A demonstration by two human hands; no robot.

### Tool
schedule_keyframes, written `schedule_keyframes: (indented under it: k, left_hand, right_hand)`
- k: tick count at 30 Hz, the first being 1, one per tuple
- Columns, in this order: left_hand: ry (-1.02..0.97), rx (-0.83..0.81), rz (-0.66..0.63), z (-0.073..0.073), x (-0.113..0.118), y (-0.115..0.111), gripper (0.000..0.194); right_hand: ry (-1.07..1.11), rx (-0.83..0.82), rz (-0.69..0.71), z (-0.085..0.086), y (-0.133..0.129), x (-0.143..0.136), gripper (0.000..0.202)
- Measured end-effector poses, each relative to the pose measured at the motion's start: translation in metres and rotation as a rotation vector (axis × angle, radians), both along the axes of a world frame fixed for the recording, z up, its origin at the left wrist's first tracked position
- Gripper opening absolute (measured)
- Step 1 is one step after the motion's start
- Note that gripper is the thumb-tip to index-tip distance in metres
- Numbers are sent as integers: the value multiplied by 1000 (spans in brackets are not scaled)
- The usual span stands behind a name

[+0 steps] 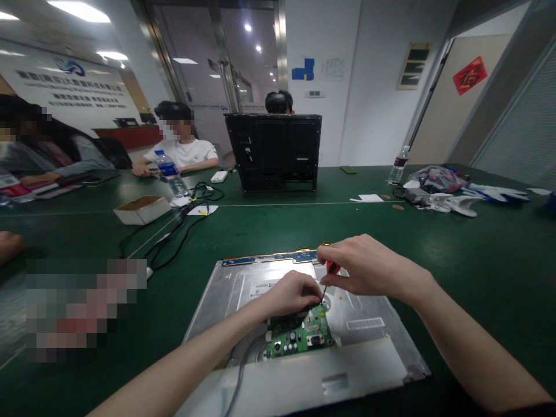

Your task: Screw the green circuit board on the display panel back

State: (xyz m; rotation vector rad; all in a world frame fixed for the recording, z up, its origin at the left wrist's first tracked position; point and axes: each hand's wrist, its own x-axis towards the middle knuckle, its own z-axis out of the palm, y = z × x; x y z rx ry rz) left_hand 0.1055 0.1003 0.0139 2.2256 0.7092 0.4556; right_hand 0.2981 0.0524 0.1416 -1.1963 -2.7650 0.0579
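Left hand (293, 294): grip we can't tell; right hand (369, 265) grasps screwdriver (332, 267), whose lean could skid it across circuit board (304, 335)

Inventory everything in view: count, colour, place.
Circuit board: one, green, on metal panel.
Metal panel: one, silver, on table.
Circuit strip: one, blue, panel's far edge.
Screwdriver: one, red handle, in right hand.
Table: one, green, underneath.
Monitor housing: one, black, upright across table.
Bottles: two, clear, left and right of housing.
Open box: one, white, left.
Cables: several, black, by the box.
Gloves: count unclear, white and blue, right.
Door sign: one, red, upper right.
Other people: at least three, one in white, around table.
Left hand: one, bare, over board.
Right hand: one, bare, gripping screwdriver.
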Motion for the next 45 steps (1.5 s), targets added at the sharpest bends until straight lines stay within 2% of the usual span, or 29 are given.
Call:
schedule_keyframes:
  k: [5, 12, 19, 26, 33, 41, 45]
  left_hand:
    - [-1, 14, -5, 2, 0, -1, 12]
    - [0, -12, 2, 3, 0, -2, 14]
    - [20, 27, 11, -1, 1, 0, 13]
    - [25, 43, 12, 0, 1, -2, 14]
    - [33, 30, 25, 1, 1, -2, 13]
    - [46, 22, 31, 0, 1, -3, 13]
    - [39, 34, 38, 0, 2, -3, 13]
  right_hand:
    - [38, -39, 64, 2, -2, 3, 16]
    - [-18, 27, -16, -3, 0, 0, 11]
    - [-8, 0, 19, 2, -4, 1, 19]
    - [-50, 20, -37, 0, -2, -3, 7]
    - [19, -31, 63, 2, -5, 1, 12]
    - [-32, 32, -26, -2, -1, -4, 13]
    - [-9, -1, 13, 0, -4, -2, 13]
